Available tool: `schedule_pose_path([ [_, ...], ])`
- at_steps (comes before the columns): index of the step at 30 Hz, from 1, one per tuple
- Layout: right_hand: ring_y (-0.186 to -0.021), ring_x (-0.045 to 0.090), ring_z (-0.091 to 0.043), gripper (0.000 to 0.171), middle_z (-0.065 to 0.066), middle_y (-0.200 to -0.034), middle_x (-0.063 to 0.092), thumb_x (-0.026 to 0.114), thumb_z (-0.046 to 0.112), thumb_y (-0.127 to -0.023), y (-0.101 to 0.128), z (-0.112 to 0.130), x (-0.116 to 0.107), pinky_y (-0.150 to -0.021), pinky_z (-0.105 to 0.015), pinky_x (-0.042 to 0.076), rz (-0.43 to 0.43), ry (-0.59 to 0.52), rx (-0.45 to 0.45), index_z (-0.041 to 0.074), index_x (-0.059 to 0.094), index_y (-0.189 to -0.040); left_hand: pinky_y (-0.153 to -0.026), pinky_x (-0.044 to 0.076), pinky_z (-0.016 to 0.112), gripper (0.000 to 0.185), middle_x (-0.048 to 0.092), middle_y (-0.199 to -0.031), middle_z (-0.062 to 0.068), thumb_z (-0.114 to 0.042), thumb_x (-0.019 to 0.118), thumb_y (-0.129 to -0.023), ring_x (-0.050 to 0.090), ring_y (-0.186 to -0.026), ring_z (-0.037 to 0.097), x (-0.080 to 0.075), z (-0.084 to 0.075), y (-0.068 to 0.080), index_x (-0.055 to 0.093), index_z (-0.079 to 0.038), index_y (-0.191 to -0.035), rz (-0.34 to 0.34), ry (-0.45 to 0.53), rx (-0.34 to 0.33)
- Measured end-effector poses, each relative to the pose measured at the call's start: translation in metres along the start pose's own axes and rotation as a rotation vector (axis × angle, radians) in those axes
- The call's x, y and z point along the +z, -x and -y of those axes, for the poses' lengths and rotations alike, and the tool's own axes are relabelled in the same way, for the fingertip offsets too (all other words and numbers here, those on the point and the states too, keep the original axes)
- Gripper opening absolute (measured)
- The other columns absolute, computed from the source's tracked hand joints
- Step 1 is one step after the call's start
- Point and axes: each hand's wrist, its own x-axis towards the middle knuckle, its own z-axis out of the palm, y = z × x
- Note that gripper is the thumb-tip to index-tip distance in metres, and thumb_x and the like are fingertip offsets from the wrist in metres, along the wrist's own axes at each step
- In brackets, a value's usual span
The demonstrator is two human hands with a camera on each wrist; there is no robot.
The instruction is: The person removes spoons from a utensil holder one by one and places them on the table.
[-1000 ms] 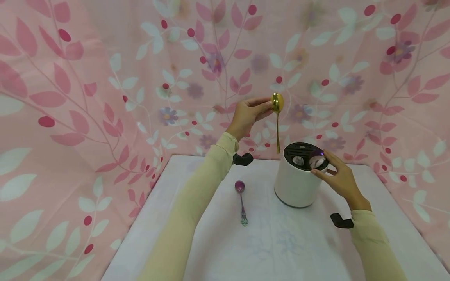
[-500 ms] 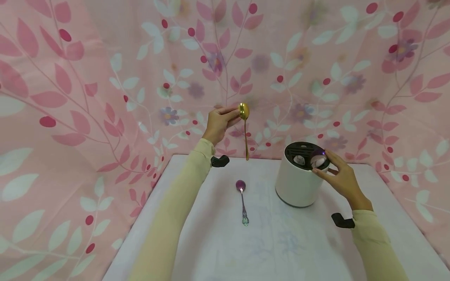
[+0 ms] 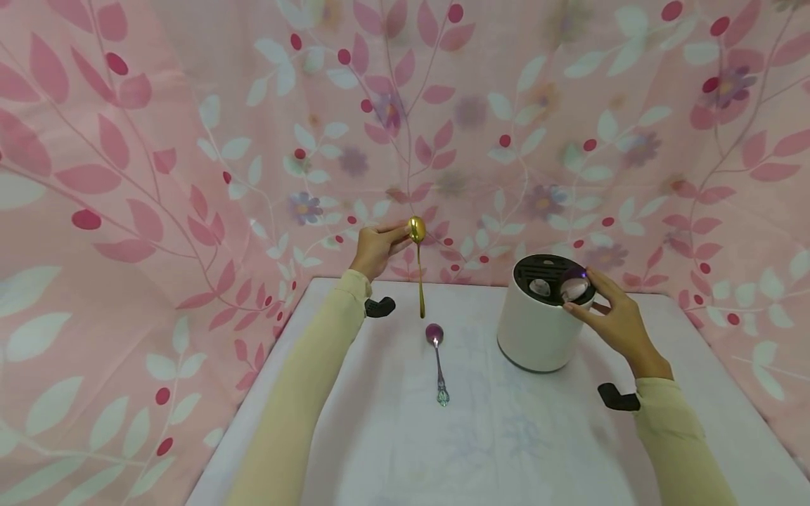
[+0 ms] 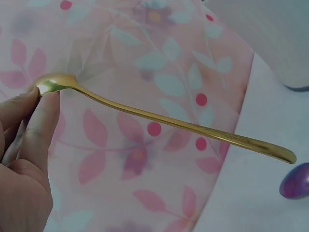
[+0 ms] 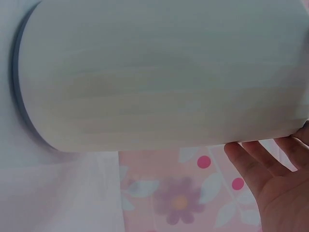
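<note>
A gold spoon hangs bowl up and handle down from my left hand, which pinches the bowl between thumb and fingers. In the left wrist view the handle of the gold spoon stretches away from the fingertips. My right hand grips the upper rim of a white cylindrical utensil holder with a black slotted top. Two spoon bowls stick up out of that top; the purplish one sits between right thumb and index finger. In the right wrist view several fingertips touch the wall of the holder.
On the white-covered table lies a purple spoon with an ornate greenish handle end, just below the hanging gold spoon. A pink floral cloth rises behind the table and along its sides.
My left hand has carried the gold spoon leftward and down, away from above the holder to above the purple spoon. The right hand stays at the holder's rim.
</note>
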Motion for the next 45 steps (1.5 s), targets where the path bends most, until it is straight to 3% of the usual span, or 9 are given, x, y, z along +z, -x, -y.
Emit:
schedule_pose_path([
  [12,-0.14,0.033,-0.031,0.086,-0.002,-0.159,0.025,0.077,0.036,-0.085,-0.001,0.001,-0.004,-0.094,-0.034,0.045,-0.011,0.01,-0.009,0.031,0.025,-0.154,-0.081,0.056,0.028,0.026,0.071,-0.1,0.019,0.005,0.072,-0.085,0.072,-0.089,0.025,-0.037,0.031,0.0,0.067,0.012,-0.11,-0.108,-0.049,-0.118],
  [15,-0.141,0.032,-0.03,0.086,0.0,-0.159,0.025,0.076,0.038,-0.086,-0.001,0.001,-0.005,-0.094,-0.029,0.045,-0.011,0.013,-0.001,0.034,0.024,-0.154,-0.079,0.057,0.027,0.026,0.071,-0.099,0.019,0.005,0.074,-0.083,0.072,-0.088,0.024,-0.045,0.04,0.0,0.069,0.011,-0.108,-0.134,-0.052,-0.166],
  [19,-0.141,0.031,-0.03,0.086,0.001,-0.159,0.024,0.076,0.038,-0.086,0.0,0.001,-0.005,-0.095,-0.027,0.044,-0.009,0.008,0.006,0.035,0.023,-0.154,-0.079,0.057,0.028,0.026,0.07,-0.102,0.02,0.006,0.074,-0.083,0.071,-0.089,0.026,-0.054,0.052,0.001,0.069,0.011,-0.108,-0.153,-0.038,-0.206],
  [23,-0.141,0.03,-0.03,0.086,-0.001,-0.159,0.023,0.076,0.036,-0.086,0.0,0.002,-0.006,-0.095,-0.034,0.044,-0.008,0.003,0.001,0.031,0.024,-0.155,-0.081,0.057,0.029,0.029,0.069,-0.106,0.021,0.007,0.072,-0.083,0.071,-0.093,0.028,-0.062,0.067,0.005,0.067,0.011,-0.111,-0.161,-0.029,-0.234],
  [33,-0.142,0.029,-0.029,0.085,0.001,-0.16,0.023,0.075,0.038,-0.086,0.0,0.001,-0.002,-0.093,-0.014,0.042,-0.001,-0.002,-0.015,0.035,0.023,-0.154,-0.082,0.056,0.03,0.028,0.071,-0.097,0.021,0.01,0.073,-0.081,0.072,-0.086,0.027,-0.078,0.104,0.015,0.068,0.012,-0.108,-0.227,-0.038,-0.312],
  [35,-0.142,0.029,-0.03,0.086,0.001,-0.16,0.022,0.075,0.038,-0.087,0.001,0.0,-0.002,-0.093,-0.017,0.043,0.002,-0.003,-0.017,0.034,0.022,-0.154,-0.082,0.056,0.03,0.028,0.071,-0.096,0.022,0.01,0.073,-0.081,0.072,-0.085,0.027,-0.083,0.111,0.016,0.068,0.012,-0.109,-0.237,-0.041,-0.329],
  [40,-0.142,0.028,-0.032,0.086,-0.002,-0.16,0.021,0.074,0.038,-0.087,0.002,0.002,-0.001,-0.095,-0.038,0.043,0.012,0.0,-0.017,0.031,0.021,-0.155,-0.079,0.057,0.029,0.03,0.071,-0.096,0.022,0.011,0.073,-0.081,0.072,-0.082,0.026,-0.093,0.126,0.021,0.067,0.013,-0.11,-0.249,-0.024,-0.355],
  [45,-0.143,0.027,-0.033,0.087,-0.003,-0.16,0.021,0.074,0.039,-0.087,0.003,0.002,0.0,-0.095,-0.045,0.043,0.019,0.012,-0.004,0.03,0.021,-0.155,-0.081,0.056,0.03,0.031,0.071,-0.095,0.023,0.012,0.072,-0.081,0.072,-0.081,0.027,-0.1,0.137,0.027,0.065,0.015,-0.111,-0.261,0.002,-0.367],
])
